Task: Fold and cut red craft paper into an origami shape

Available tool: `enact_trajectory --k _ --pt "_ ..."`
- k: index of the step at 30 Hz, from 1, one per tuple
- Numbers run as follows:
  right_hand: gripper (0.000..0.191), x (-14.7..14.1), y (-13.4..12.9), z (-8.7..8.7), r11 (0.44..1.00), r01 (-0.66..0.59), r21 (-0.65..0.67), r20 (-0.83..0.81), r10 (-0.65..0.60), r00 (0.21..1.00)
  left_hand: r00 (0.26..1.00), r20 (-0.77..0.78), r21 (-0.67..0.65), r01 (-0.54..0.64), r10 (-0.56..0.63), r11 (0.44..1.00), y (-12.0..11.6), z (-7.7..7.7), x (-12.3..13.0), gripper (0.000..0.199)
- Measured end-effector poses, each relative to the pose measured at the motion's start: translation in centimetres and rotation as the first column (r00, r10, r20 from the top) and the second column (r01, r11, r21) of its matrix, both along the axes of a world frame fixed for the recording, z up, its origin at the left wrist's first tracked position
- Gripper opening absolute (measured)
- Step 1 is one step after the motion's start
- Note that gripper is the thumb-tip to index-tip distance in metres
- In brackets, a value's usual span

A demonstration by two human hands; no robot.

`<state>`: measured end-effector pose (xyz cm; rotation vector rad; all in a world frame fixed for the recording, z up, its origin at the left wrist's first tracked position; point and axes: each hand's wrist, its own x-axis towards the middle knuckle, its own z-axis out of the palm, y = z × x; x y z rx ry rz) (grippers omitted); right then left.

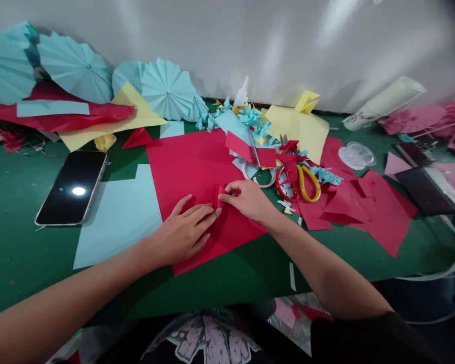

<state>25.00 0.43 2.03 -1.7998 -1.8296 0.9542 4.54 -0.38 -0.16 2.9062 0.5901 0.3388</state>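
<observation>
A large red sheet (189, 156) lies on the green table, overlapping a light blue sheet (117, 217) on its left. On the red sheet is a small folded red piece (218, 196). My right hand (246, 199) pinches this piece by its right side between thumb and fingers. My left hand (185, 230) rests flat on the red sheet, fingers spread, with its fingertips touching the piece's left side.
A phone (74, 187) lies at the left. Pleated blue paper fans (169, 91) stand along the wall. Scissors (307, 182), a tape roll (260, 177), paper scraps and a glue bottle (241, 93) lie beyond my right hand. Cut red sheets (382, 212) are at the right.
</observation>
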Motion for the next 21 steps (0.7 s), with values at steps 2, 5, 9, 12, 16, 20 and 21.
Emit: enact_trajectory --k 2,5,9,12,16,20,21 --pt "0.023 -0.01 0.02 -0.21 1.0 0.004 0.018 0.01 -0.005 1.0 1.0 0.007 0.035 -0.013 0.013 0.999 -0.09 -0.01 0.1 0.039" --pt "0.022 -0.06 0.04 -0.39 0.999 0.013 0.04 0.02 -0.014 1.0 1.0 0.02 0.057 -0.026 0.024 0.998 -0.12 -0.01 0.18 0.038" --pt "0.022 -0.1 0.02 -0.49 0.998 0.012 0.056 0.032 -0.014 0.999 0.999 0.05 0.057 -0.015 0.012 0.998 -0.09 0.06 0.12 0.032" --pt "0.022 -0.05 0.03 -0.6 0.998 0.012 0.068 0.045 -0.015 0.999 0.995 0.097 0.065 -0.005 -0.002 0.998 -0.14 0.07 0.01 0.028" --pt "0.022 0.04 0.04 -0.76 0.997 0.006 0.081 0.046 -0.01 0.999 0.989 0.147 0.086 0.019 -0.032 0.996 -0.18 -0.01 -0.16 0.027" --pt "0.022 0.03 0.05 -0.79 0.997 0.019 0.07 0.045 -0.022 0.999 0.98 0.179 0.094 0.073 -0.089 0.993 -0.14 0.04 -0.38 0.024" --pt "0.022 0.02 0.05 -0.78 0.997 0.019 0.07 0.049 -0.023 0.999 0.976 0.192 0.093 0.088 -0.104 0.992 -0.14 0.07 -0.42 0.023"
